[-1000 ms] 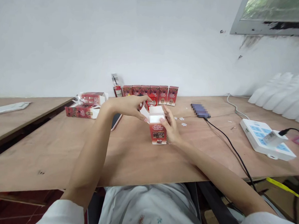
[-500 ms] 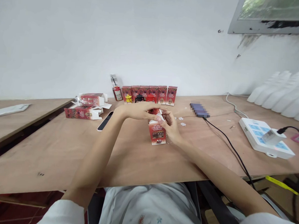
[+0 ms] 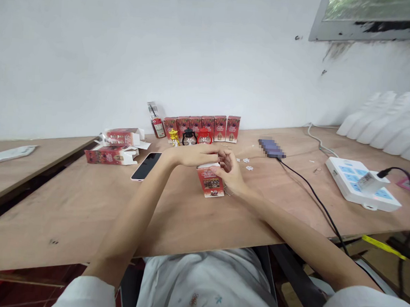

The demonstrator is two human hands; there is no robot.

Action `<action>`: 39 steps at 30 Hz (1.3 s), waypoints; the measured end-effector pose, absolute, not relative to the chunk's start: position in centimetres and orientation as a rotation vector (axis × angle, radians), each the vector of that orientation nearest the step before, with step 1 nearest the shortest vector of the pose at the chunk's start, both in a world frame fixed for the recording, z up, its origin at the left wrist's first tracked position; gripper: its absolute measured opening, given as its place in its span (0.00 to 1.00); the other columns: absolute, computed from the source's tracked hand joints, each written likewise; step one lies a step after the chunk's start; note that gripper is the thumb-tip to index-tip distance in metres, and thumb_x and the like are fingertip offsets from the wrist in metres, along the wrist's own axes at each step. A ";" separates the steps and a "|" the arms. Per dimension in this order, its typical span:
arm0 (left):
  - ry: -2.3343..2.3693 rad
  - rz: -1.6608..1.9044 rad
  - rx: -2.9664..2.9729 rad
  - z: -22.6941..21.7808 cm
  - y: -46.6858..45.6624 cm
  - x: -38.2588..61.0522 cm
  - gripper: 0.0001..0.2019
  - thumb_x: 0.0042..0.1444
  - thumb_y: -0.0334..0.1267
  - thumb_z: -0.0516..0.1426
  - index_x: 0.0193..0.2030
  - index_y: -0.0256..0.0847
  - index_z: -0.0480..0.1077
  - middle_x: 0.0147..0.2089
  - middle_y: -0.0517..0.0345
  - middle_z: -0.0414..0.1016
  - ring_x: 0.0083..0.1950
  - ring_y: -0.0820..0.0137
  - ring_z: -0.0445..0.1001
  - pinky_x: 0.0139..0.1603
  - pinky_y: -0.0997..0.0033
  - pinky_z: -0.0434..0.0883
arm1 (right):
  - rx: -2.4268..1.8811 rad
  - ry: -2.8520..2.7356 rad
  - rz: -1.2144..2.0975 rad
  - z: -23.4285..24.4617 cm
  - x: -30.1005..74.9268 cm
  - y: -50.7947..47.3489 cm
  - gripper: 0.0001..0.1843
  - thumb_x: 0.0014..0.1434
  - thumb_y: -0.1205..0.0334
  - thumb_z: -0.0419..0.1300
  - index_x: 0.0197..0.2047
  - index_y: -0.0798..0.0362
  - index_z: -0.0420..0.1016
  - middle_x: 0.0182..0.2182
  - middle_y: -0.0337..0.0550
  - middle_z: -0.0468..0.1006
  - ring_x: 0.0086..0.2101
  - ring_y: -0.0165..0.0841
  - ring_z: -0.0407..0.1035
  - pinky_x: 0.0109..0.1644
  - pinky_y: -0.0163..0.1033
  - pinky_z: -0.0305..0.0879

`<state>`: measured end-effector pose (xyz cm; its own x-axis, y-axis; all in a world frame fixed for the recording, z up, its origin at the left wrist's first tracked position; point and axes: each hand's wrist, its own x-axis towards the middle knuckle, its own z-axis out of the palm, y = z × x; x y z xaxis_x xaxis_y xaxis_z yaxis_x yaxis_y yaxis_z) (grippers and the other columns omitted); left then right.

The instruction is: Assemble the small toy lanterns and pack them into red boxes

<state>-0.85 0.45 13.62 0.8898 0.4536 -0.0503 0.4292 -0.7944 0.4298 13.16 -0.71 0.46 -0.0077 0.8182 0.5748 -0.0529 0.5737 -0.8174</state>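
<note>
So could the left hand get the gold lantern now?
Probably yes: nothing seems to stand between the left hand and the gold lantern just past its wrist. But that hand is at the top of the red box, so it must leave that first.

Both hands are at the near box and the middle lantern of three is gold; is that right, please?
The middle lantern is not gold: the head view shows it is black. The left hand and right hand are indeed at the near box.
</note>
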 end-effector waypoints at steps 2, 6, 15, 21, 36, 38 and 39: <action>0.624 0.091 2.616 13.7 0.4 -0.8 0.18 0.60 0.37 0.46 0.53 0.44 0.69 0.53 0.58 0.74 0.52 0.69 0.71 0.53 0.73 0.66 | -0.702 -1.423 0.793 0.5 13.2 -0.7 0.29 0.46 0.44 0.66 0.44 0.46 0.58 0.43 0.41 0.71 0.41 0.32 0.69 0.45 0.40 0.68; 0.654 0.084 2.638 13.7 0.2 -0.7 0.17 0.59 0.39 0.48 0.53 0.45 0.69 0.52 0.57 0.74 0.50 0.69 0.72 0.50 0.74 0.67 | -0.694 -1.411 0.810 0.5 13.2 -0.8 0.30 0.45 0.44 0.66 0.44 0.46 0.57 0.44 0.42 0.70 0.42 0.33 0.69 0.46 0.41 0.68; 0.716 -0.050 2.583 13.5 0.7 -1.1 0.20 0.57 0.49 0.51 0.53 0.45 0.67 0.55 0.56 0.72 0.56 0.67 0.68 0.52 0.74 0.64 | -0.683 -1.460 0.850 -0.2 13.0 -0.9 0.37 0.45 0.46 0.68 0.52 0.45 0.54 0.51 0.46 0.68 0.49 0.36 0.68 0.53 0.46 0.68; 0.685 -0.122 2.555 13.4 0.7 -1.2 0.19 0.59 0.48 0.48 0.54 0.43 0.65 0.55 0.56 0.69 0.54 0.68 0.67 0.52 0.73 0.64 | -0.659 -1.607 0.865 0.0 13.2 -1.2 0.43 0.48 0.48 0.67 0.60 0.46 0.47 0.57 0.51 0.63 0.58 0.38 0.61 0.60 0.50 0.63; 1.037 0.629 2.730 13.1 2.0 -2.0 0.41 0.54 0.64 0.48 0.67 0.40 0.44 0.70 0.41 0.45 0.72 0.48 0.36 0.68 0.44 0.42 | -0.863 -1.535 0.980 2.2 20.0 2.5 0.47 0.35 0.55 0.73 0.58 0.48 0.58 0.53 0.51 0.70 0.48 0.42 0.70 0.51 0.52 0.70; 1.089 0.941 2.693 14.5 2.6 -4.6 0.41 0.54 0.64 0.49 0.67 0.43 0.42 0.69 0.44 0.46 0.72 0.48 0.38 0.67 0.43 0.42 | -0.990 -1.322 0.738 2.2 21.8 4.7 0.44 0.35 0.52 0.73 0.54 0.51 0.60 0.50 0.52 0.71 0.46 0.42 0.70 0.51 0.52 0.69; 1.104 1.048 2.676 15.2 2.8 -6.0 0.40 0.54 0.64 0.49 0.67 0.44 0.43 0.69 0.45 0.48 0.72 0.48 0.40 0.67 0.42 0.43 | -1.075 -1.221 0.601 2.1 22.9 5.9 0.44 0.35 0.50 0.72 0.53 0.52 0.59 0.49 0.52 0.71 0.47 0.42 0.70 0.51 0.52 0.68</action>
<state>-6.05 2.81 15.22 0.5118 0.6441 0.5684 0.6012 -0.7412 0.2986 22.88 5.94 2.14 0.2843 0.8492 0.4449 0.1654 0.4137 -0.8953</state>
